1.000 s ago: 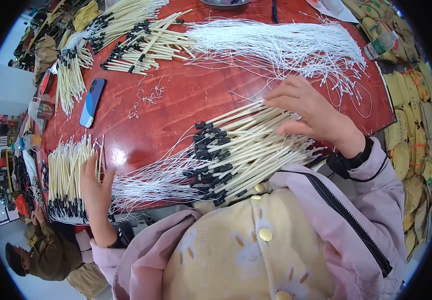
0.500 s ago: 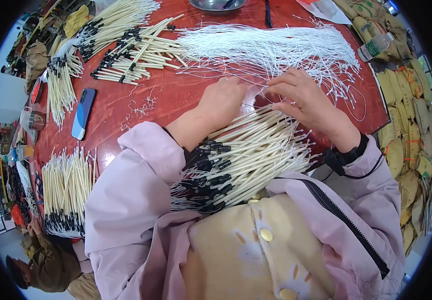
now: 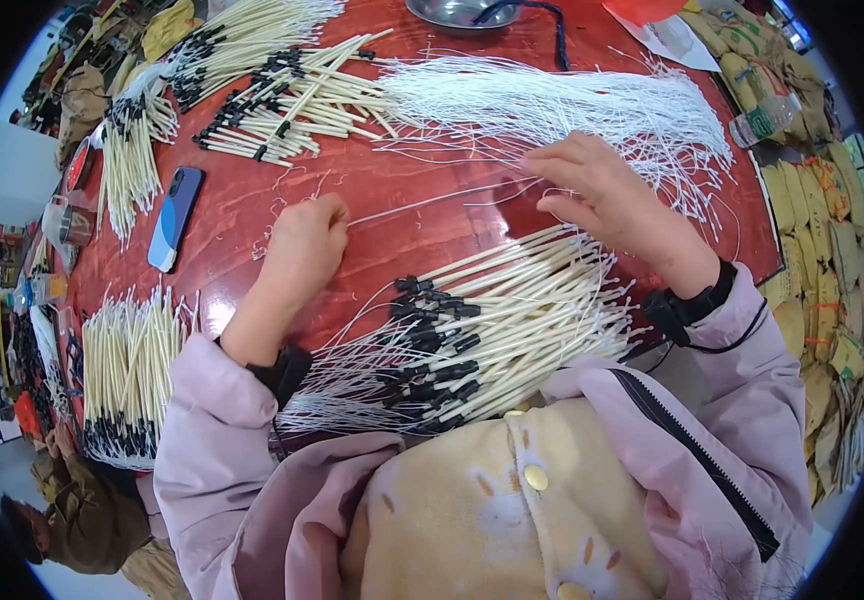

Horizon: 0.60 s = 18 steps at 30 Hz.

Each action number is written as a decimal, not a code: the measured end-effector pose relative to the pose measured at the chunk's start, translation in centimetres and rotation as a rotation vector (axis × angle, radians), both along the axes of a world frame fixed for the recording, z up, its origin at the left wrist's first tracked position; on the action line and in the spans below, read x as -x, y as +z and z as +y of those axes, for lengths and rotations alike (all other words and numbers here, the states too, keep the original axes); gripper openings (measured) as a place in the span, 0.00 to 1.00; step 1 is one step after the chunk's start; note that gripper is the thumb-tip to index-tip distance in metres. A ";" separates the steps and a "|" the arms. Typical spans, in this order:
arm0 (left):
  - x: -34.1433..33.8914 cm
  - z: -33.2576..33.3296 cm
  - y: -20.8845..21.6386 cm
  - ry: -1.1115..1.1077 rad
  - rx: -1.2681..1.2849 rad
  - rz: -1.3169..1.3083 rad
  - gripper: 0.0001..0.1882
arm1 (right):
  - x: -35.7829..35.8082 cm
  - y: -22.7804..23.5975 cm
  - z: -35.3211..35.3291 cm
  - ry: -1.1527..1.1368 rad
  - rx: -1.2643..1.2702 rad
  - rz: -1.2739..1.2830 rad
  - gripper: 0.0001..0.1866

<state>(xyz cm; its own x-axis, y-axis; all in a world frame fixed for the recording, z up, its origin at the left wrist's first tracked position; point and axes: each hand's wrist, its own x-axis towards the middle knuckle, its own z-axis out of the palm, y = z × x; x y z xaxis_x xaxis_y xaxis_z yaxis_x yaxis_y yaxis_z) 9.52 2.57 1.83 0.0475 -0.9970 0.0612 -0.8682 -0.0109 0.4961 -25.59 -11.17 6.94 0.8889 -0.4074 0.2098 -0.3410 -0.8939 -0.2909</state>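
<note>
A glossy red table (image 3: 372, 195) fills the view, covered in batches of thin white cords and cream tubes with black end caps. The left hand (image 3: 304, 248) rests near the table's middle, fingers curled shut, pinching one end of a single white cord (image 3: 432, 200) that runs taut across the bare wood to the right hand (image 3: 602, 195). The right hand lies with fingers loosely spread at the edge of a wide spread of loose white cords (image 3: 562, 105); the cord reaches its fingertips, but whether they clamp it cannot be told. Just in front of the person, between both wrists, lies a fanned pile of cream tubes (image 3: 492, 330) with black caps and white cords trailing toward the left sleeve. A second heap of capped tubes (image 3: 287, 100) sits beyond the left hand, touching the loose cords. A blue phone (image 3: 174, 217) lies flat to the left, well apart from the hand. Another bundle of cream tubes (image 3: 132, 370) lies at the table's left edge. A metal bowl (image 3: 457, 12) stands at the far edge, and a plastic bottle (image 3: 764, 120) lies off to the right.
</note>
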 end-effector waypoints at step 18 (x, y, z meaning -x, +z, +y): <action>-3.3 5.5 -0.1 0.199 -0.025 0.121 0.04 | -5.2 -1.6 2.2 0.096 0.045 0.434 0.46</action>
